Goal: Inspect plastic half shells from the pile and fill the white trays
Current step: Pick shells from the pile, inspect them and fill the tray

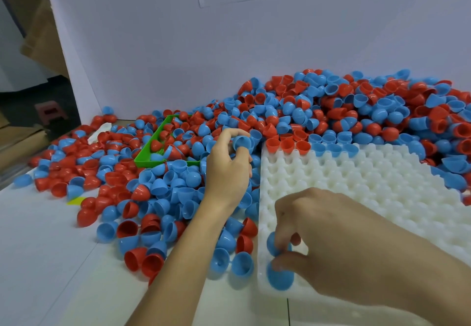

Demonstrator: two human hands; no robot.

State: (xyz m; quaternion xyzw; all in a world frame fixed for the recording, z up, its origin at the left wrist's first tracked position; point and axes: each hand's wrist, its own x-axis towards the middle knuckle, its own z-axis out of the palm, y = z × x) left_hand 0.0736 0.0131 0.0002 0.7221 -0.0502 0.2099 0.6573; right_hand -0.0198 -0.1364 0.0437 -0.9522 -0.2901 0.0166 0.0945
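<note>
A big pile of red and blue half shells (331, 111) covers the table from the left to the far right. A white tray (369, 185) with rows of round bumps lies at the right; red shells (288, 146) and blue shells (334, 147) sit along its far row. My left hand (229, 170) is over the pile by the tray's left edge and pinches a blue shell (242, 142) between thumb and fingers. My right hand (331, 244) is at the tray's near left corner, its fingers pinching a blue shell (274, 245) above another blue shell (280, 277) seated there.
A green tray (145, 157) sits half buried in the shells left of my left hand. A white wall panel (204, 58) stands behind the pile. Bare table surface (46, 262) lies at the near left. Cardboard (43, 40) and a red stool (51, 113) are beyond the table's left edge.
</note>
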